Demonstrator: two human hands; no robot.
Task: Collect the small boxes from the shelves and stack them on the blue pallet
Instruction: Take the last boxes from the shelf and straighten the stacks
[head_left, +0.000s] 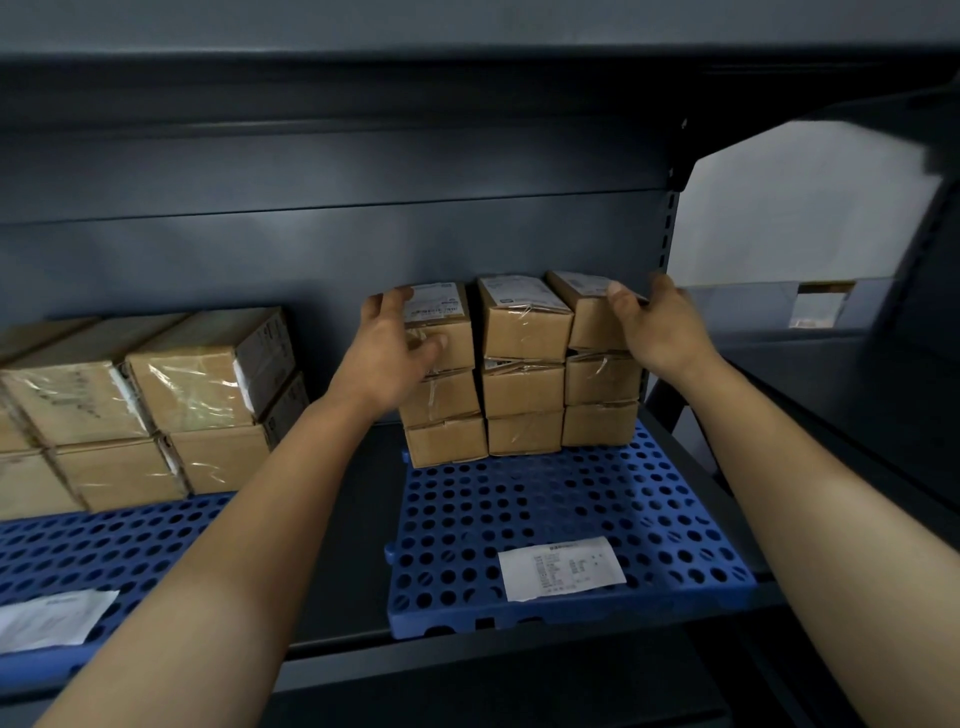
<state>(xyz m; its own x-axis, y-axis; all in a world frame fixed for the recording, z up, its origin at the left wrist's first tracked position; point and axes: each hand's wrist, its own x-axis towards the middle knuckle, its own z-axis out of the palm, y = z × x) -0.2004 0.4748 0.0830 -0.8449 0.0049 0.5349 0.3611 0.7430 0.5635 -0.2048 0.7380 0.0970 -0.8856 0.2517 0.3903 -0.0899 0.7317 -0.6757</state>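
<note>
A person reaches into a grey metal shelf (332, 171) where nine small boxes (522, 364) stand three wide and three high at the back of a blue pallet (561, 499). The left hand (395, 353) curls around the left end of the top row, fingers on the labelled top-left box (439, 325); the right hand (660, 325) presses, fingers spread, against the top-right box (589, 312), which sits slightly askew. The step looks like squeezing the top row between both palms, either seating it or lifting it as one; the next move calls for even pressure so the middle box does not drop out. A paper slip (561, 567) lies on the pallet's bare front. Larger taped cartons (156, 400) crowd a second pallet (104, 540) just to the left, well clear of the elbows.
</note>
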